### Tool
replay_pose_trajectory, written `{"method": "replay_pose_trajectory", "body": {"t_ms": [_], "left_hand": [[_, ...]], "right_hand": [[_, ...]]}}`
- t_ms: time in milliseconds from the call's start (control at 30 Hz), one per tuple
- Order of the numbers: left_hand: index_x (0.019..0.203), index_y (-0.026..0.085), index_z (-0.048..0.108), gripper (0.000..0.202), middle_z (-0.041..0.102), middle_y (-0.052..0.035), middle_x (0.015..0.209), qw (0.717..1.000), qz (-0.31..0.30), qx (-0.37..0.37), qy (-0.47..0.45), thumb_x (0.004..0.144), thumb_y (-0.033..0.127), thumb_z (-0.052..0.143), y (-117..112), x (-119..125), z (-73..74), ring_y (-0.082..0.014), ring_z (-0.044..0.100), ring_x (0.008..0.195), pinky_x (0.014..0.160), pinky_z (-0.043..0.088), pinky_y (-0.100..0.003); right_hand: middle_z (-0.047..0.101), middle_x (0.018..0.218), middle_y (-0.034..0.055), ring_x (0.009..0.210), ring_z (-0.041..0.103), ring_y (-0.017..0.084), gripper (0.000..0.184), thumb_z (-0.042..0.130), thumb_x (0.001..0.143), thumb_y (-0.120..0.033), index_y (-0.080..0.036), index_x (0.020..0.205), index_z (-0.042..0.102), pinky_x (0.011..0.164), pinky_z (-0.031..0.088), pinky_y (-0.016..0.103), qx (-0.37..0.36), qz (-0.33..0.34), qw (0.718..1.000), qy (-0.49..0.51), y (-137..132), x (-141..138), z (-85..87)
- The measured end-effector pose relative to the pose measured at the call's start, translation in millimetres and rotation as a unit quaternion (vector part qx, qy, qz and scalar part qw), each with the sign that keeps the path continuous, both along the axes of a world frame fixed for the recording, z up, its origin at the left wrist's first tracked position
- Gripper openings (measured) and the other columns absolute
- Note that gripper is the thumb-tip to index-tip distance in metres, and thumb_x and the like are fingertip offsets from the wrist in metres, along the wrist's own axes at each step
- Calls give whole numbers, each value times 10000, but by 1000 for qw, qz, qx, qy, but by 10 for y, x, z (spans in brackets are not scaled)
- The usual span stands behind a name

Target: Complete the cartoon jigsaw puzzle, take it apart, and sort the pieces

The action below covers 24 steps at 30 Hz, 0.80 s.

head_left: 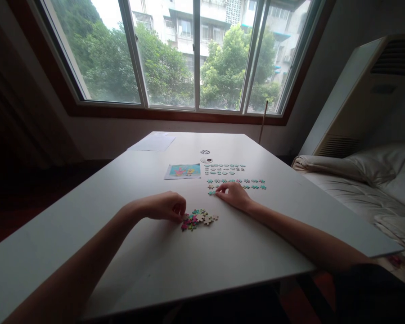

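A small heap of jigsaw puzzle pieces (200,218), some pink, green or teal and some showing a plain beige side, lies on the white table (148,270). At the heap's left edge, my left hand (167,206) has its fingers curled, with thumb and fingertip closed on a puzzle piece there. Farther forward, my right hand (234,195) pinches a teal puzzle piece (212,193) at the tabletop. Just beyond that hand run rows of separate puzzle pieces (253,181), mostly teal; the hand covers part of the nearer rows.
Left of the rows lies a colourful cartoon picture sheet (182,171). Behind it are a round tabletop fitting (207,160) and white paper (151,143) at the far left corner. A pale sofa (351,180) stands along the right side, and a window (195,58) is ahead.
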<state>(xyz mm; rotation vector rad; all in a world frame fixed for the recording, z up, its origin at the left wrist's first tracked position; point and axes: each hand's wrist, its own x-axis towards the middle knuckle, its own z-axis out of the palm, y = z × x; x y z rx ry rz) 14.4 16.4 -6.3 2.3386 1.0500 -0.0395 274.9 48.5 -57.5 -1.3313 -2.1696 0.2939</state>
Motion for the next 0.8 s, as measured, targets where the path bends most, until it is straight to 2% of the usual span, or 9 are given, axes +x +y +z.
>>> {"method": "replay_pose_trajectory", "body": {"t_ms": [167, 333, 400, 467, 533, 600, 700, 800], "left_hand": [[721, 176, 623, 167, 574, 9, 660, 1000, 4, -11, -20, 655, 324, 582, 1, -12, -4, -120, 495, 578, 517, 365, -204], [695, 162, 610, 173, 567, 12, 639, 999, 1, -19, -33, 664, 331, 589, 16, -37, 58, -112, 491, 570, 514, 363, -198], [694, 160, 602, 173, 562, 15, 636, 998, 9, 22, -52, 682, 331, 582, 32, -22, 72, -106, 490, 571, 525, 369, -197], [694, 156, 594, 163, 560, 13, 631, 990, 32, 99, -95, 706, 317, 568, 45, 32, 61, -101, 488, 572, 540, 376, -199], [692, 151, 585, 145, 558, 5, 637, 967, 60, 195, -153, 724, 290, 555, 40, 123, 21, -100, 486, 583, 555, 384, -203], [697, 154, 580, 129, 554, -4, 650, 942, 60, 269, -192, 745, 266, 539, 12, 233, -35, -104, 485, 602, 573, 393, -212], [713, 157, 581, 135, 558, -25, 700, 928, 24, 311, -204, 786, 240, 503, -63, 384, -105, -117, 493, 652, 611, 403, -229], [730, 160, 574, 148, 559, -30, 719, 922, 6, 323, -212, 812, 245, 484, -128, 471, -134, -126, 490, 680, 628, 403, -236]], "right_hand": [[646, 693, -8, 608, 562, 118, 152, 566, 724, -308, -224, 798, 669, 605, 406, 237, -1, 5, 1000, 0, -17, 4, 8], [636, 698, -2, 574, 528, 103, 144, 558, 730, -270, -206, 812, 658, 585, 397, 228, 30, 8, 999, 14, -62, 12, -4], [628, 703, 1, 561, 512, 94, 134, 548, 744, -253, -201, 811, 652, 580, 391, 223, 52, 16, 998, 25, -108, -5, 9], [619, 710, 6, 556, 502, 85, 125, 539, 759, -245, -193, 798, 645, 575, 387, 216, 73, 37, 996, 40, -173, -36, 33], [610, 705, 8, 542, 491, 76, 124, 541, 766, -258, -187, 783, 641, 560, 384, 207, 80, 64, 994, 49, -251, -73, 63], [606, 695, 5, 519, 477, 68, 141, 560, 758, -298, -187, 791, 640, 543, 382, 200, 72, 91, 992, 55, -328, -105, 93], [611, 688, 4, 503, 466, 62, 207, 582, 738, -360, -188, 839, 642, 522, 383, 191, 47, 127, 988, 77, -417, -128, 131], [614, 671, 7, 502, 454, 63, 213, 571, 749, -351, -182, 855, 646, 499, 375, 181, 17, 146, 983, 112, -465, -114, 157]]}}
